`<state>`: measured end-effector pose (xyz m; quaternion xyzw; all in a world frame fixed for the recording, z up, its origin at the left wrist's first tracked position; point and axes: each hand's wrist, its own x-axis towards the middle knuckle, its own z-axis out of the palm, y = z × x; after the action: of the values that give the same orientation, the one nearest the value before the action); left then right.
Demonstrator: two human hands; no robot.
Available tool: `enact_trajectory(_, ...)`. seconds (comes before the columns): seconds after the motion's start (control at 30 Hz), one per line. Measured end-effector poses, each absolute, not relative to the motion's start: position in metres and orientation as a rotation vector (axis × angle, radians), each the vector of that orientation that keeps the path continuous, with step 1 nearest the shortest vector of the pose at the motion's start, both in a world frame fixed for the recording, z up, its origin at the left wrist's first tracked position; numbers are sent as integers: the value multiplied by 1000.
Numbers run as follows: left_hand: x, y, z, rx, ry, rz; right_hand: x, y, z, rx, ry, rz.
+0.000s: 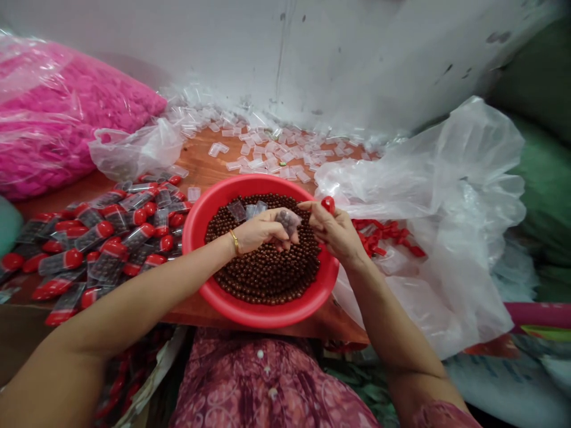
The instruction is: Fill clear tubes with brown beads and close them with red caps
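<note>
Over a red plastic basin (193, 238) full of shiny brown beads (263, 285), my left hand (256, 233) grips a small transparent plastic container (288, 221) with dark beads inside. My right hand (339, 235) is closed on a glossy red cap (328, 204), which sticks up above the curled fingers at the basin's right rim. The cap and the container are apart. A few empty transparent containers (255, 210) lie on the beads behind my left wrist.
Filled containers with red caps (118, 220) are heaped at the left. Loose transparent containers (272, 156) are scattered at the back. Red caps (386, 235) lie by a large plastic bag (464, 196) at the right. A bag of pink pieces (66, 119) stands at the far left.
</note>
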<state>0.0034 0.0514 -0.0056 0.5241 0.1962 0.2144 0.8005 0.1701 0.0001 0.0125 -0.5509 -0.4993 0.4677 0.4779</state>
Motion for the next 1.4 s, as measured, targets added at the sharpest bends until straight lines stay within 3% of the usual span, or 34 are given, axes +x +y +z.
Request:
enact_trajectory(0.2, 2, 54, -6, 1123, 387, 483, 175, -3, 10, -1303, -1076, 1359)
enact_trajectory(0.5, 6, 55, -9, 1419, 484, 546, 173, -12, 1, -1319, -1301, 1058)
enact_trajectory(0.9, 4, 45, -1, 1422, 525, 388, 167, -18, 6, -1341, -1475, 920)
enact_trajectory(1.4, 7, 33, 1, 1514, 693, 493, 161, -28, -10, -1523, -1781, 599)
